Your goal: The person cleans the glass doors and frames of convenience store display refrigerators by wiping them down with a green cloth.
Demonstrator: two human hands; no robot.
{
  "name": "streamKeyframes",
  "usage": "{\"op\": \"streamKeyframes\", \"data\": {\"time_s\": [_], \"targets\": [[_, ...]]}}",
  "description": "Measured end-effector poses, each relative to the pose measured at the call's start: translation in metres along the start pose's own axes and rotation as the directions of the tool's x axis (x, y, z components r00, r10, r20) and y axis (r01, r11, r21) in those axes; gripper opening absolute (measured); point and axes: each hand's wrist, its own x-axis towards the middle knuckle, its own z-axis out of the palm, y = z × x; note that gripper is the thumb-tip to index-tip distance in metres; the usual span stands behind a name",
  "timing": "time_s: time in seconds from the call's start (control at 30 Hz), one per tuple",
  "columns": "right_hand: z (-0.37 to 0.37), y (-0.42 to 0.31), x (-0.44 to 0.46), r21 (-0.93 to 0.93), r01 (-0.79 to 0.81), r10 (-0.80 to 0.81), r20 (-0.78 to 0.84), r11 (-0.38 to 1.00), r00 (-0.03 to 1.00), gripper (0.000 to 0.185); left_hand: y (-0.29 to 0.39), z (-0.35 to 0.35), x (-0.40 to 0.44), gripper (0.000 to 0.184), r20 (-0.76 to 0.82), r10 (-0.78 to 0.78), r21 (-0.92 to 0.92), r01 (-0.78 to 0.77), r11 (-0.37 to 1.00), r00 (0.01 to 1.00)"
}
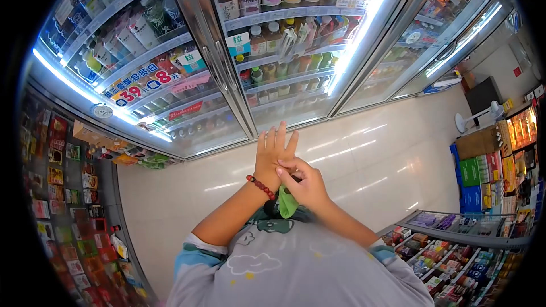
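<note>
My left hand is stretched out over the floor, fingers spread and holding nothing. A bracelet of dark red beads circles its wrist. My right hand touches the thumb side of my left hand, its thumb and index finger pinched together; whatever may be between them is too small to make out. Just below the hands, a bright green cloth-like piece shows beside something black, against my grey shirt. How the green piece is attached is hidden.
Ahead stand glass-door drink coolers with metal handles and rows of bottles. Packaged goods hang on a rack at left. Shelves of goods and stacked boxes are on the right. Shiny pale tiles cover the floor.
</note>
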Motion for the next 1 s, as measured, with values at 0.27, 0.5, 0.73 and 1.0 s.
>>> {"op": "streamKeyframes", "data": {"time_s": [0.27, 0.5, 0.73, 1.0], "targets": [[0.008, 0.018, -0.004, -0.002, -0.1, 0.1, 0.029, 0.995, 0.995, 0.019, -0.011, 0.014, -0.04, 0.055, 0.191, -0.008, 0.073, -0.006, 0.997, 0.982], [0.0, 0.031, -0.007, -0.27, -0.182, 0.253, 0.259, 0.946, 0.932, 0.028, -0.006, -0.016, -0.058, 0.048, 0.795, -0.052, 0.119, -0.072, 0.99, 0.604], [-0.009, 0.031, -0.013, -0.249, -0.046, 0.16, 0.457, 0.967, 0.875, 0.045, -0.003, -0.018, -0.074, 0.03, 0.776, 0.104, -0.041, -0.115, 0.992, 0.622], [-0.012, 0.01, -0.016, -0.449, 0.085, 0.17, 0.498, 0.89, 0.85, 0.048, -0.007, -0.012, -0.084, 0.029, 0.564, 0.28, -0.059, -0.3, 0.952, 0.777]]}}
